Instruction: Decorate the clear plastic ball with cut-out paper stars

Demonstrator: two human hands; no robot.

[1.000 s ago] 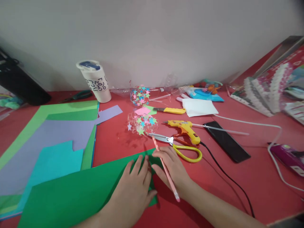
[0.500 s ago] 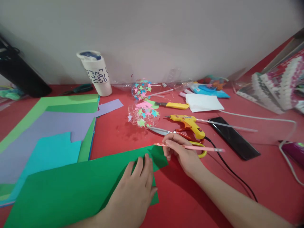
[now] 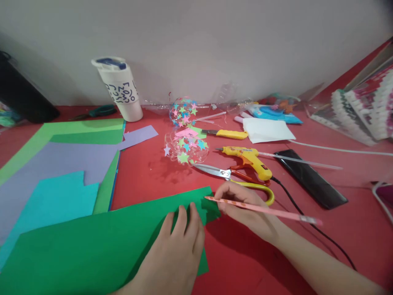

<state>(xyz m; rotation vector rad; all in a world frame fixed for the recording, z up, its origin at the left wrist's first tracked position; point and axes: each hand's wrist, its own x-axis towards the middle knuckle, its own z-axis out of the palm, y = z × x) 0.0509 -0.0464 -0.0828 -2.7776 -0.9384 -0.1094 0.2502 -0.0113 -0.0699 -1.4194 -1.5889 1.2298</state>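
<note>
Left hand (image 3: 181, 250), flat and open, is pinning the green paper (image 3: 92, 246) steady; right hand (image 3: 245, 218), just beside it, is pinching a pencil (image 3: 276, 212).

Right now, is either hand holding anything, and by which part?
Right hand grips a pink pencil near its paper-side end; left hand lies flat on green paper.

Soft, rather dim indoor light comes from above, leaving a diffuse shadow on the red surface (image 3: 147, 176) just under the right grip (image 3: 245, 207). The pencil (image 3: 270, 211) in that grip is slightly motion-blurred, and far to its right the picture's edges stretch, soften and darken at the corner.
</note>
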